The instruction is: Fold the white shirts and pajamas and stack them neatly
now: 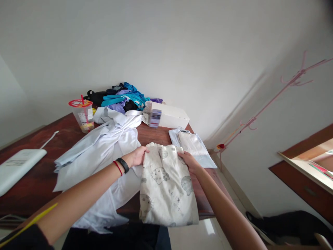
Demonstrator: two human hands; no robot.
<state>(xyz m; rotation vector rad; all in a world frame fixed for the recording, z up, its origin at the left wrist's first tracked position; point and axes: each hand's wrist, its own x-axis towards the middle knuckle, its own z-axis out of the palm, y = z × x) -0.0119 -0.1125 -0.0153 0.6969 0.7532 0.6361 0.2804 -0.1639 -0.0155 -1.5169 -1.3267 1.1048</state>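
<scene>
A cream garment with a grey cartoon cat print (166, 187) lies folded lengthwise at the table's front edge, its near end reaching over the edge. My left hand (137, 156) grips its far left corner, thumb on top. At the far right corner my right hand (188, 161) is closed on the same cloth, with the fingertips partly hidden. Left of it, white shirts (109, 149) lie spread across the table, and some cloth hangs off the front. Just beyond my right hand rests a folded pale blue and white stack of clothes (192, 144).
A plastic cup with a red straw (83, 116) stands at the left back. Behind are a heap of dark, blue and purple clothes (127, 97) and a white box (174, 114). A white device with a cable (22, 166) lies left. A pink coat stand (270, 93) leans across the right.
</scene>
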